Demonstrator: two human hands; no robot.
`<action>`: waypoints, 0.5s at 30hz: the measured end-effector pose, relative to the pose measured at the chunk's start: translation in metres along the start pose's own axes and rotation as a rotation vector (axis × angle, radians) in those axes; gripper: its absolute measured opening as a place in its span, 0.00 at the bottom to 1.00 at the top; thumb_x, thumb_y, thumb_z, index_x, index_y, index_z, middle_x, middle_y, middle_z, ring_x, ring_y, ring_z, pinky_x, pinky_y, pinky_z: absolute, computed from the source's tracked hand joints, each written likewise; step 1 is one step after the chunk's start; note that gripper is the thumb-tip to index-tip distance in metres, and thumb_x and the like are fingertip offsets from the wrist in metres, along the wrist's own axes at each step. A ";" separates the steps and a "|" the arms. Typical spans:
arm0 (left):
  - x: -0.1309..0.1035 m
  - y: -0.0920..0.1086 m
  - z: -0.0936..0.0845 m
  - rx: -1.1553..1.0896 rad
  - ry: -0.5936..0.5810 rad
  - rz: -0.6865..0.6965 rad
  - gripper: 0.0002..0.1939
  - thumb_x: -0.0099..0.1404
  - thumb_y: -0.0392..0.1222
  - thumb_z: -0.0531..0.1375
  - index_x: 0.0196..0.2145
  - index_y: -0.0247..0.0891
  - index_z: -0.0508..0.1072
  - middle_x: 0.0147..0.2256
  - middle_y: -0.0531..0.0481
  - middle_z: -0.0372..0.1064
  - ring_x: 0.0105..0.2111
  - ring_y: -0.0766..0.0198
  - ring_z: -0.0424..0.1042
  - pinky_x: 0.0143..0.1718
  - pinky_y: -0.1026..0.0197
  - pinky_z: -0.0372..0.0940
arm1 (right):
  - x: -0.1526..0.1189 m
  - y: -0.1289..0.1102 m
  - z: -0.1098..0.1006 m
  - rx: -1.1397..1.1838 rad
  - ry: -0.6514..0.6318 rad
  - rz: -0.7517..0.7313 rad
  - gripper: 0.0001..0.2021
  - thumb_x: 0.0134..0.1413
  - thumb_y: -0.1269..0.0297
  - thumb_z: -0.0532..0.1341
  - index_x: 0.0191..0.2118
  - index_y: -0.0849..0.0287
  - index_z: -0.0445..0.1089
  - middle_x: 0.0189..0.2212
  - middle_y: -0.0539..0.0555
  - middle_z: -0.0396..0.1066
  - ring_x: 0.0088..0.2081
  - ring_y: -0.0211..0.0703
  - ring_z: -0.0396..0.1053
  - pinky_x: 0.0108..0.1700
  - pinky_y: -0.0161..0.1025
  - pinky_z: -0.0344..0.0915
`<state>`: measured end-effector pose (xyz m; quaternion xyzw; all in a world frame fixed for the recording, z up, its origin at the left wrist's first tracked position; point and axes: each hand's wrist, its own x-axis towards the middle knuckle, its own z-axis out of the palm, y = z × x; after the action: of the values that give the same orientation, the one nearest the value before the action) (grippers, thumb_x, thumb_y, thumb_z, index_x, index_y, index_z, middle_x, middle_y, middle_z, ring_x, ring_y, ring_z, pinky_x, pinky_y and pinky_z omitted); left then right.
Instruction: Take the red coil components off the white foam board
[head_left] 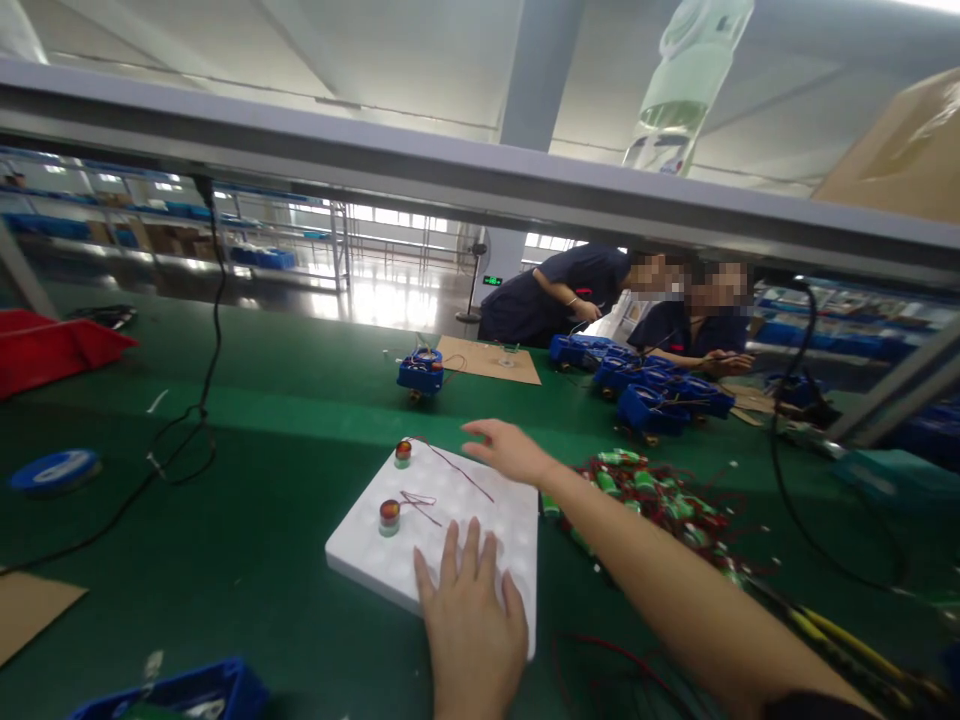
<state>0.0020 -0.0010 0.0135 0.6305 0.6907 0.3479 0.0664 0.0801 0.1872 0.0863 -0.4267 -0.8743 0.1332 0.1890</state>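
A white foam tray (450, 510) with rows of round hollows lies on the green table. My left hand (472, 610) rests on its near part, palm down and fingers spread. Over the tray's far right edge is my right hand (511, 452), fingers stretched to the left, with nothing visible in them. Two small round parts with copper-coloured tops stand at the tray's left side: a nearer one (389, 516) and a farther one (403, 453). Thin dark red wires trail from both across the foam. A heap of green cylindrical parts with red wires (645, 490) lies beyond my right forearm.
Several blue housings (645, 385) stand at the back right, and a single blue housing (420, 372) sits behind the tray near cardboard (491, 360). A black cable (217, 330) hangs at left. Two people work across the table. An overhead shelf (450, 165) spans the view.
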 end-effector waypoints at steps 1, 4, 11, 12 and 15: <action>0.000 0.000 0.002 0.008 0.005 -0.005 0.21 0.63 0.40 0.52 0.53 0.45 0.72 0.60 0.50 0.62 0.62 0.48 0.57 0.64 0.33 0.36 | 0.014 -0.019 0.019 0.030 -0.031 -0.041 0.18 0.60 0.62 0.64 0.53 0.61 0.67 0.50 0.58 0.68 0.49 0.49 0.69 0.52 0.51 0.67; 0.000 -0.001 0.008 0.069 0.010 -0.011 0.22 0.63 0.39 0.50 0.52 0.43 0.73 0.59 0.51 0.64 0.61 0.48 0.58 0.64 0.32 0.36 | 0.044 -0.054 0.066 0.082 -0.055 -0.079 0.28 0.56 0.61 0.68 0.59 0.61 0.61 0.59 0.61 0.60 0.58 0.55 0.61 0.57 0.54 0.61; 0.002 -0.003 0.016 0.333 -0.091 0.059 0.24 0.63 0.37 0.45 0.52 0.42 0.73 0.57 0.48 0.65 0.60 0.48 0.60 0.60 0.27 0.45 | 0.044 -0.059 0.101 0.161 0.042 -0.006 0.14 0.64 0.66 0.61 0.54 0.62 0.66 0.42 0.54 0.74 0.42 0.41 0.73 0.47 0.37 0.69; 0.002 -0.004 0.016 0.352 -0.107 0.061 0.24 0.63 0.37 0.46 0.51 0.43 0.73 0.57 0.48 0.65 0.60 0.48 0.60 0.60 0.28 0.45 | 0.041 -0.062 0.098 0.160 0.085 0.001 0.14 0.65 0.67 0.59 0.54 0.64 0.65 0.43 0.55 0.73 0.43 0.40 0.72 0.48 0.35 0.68; 0.002 -0.005 0.016 0.392 -0.149 0.063 0.23 0.63 0.38 0.47 0.52 0.45 0.72 0.58 0.49 0.64 0.60 0.49 0.60 0.59 0.28 0.48 | 0.035 -0.078 0.082 0.135 0.193 -0.069 0.15 0.67 0.67 0.55 0.56 0.62 0.63 0.50 0.56 0.68 0.53 0.39 0.65 0.56 0.31 0.60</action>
<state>0.0060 0.0074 -0.0008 0.6767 0.7181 0.1613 -0.0177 -0.0305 0.1623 0.0516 -0.3936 -0.8552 0.1435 0.3053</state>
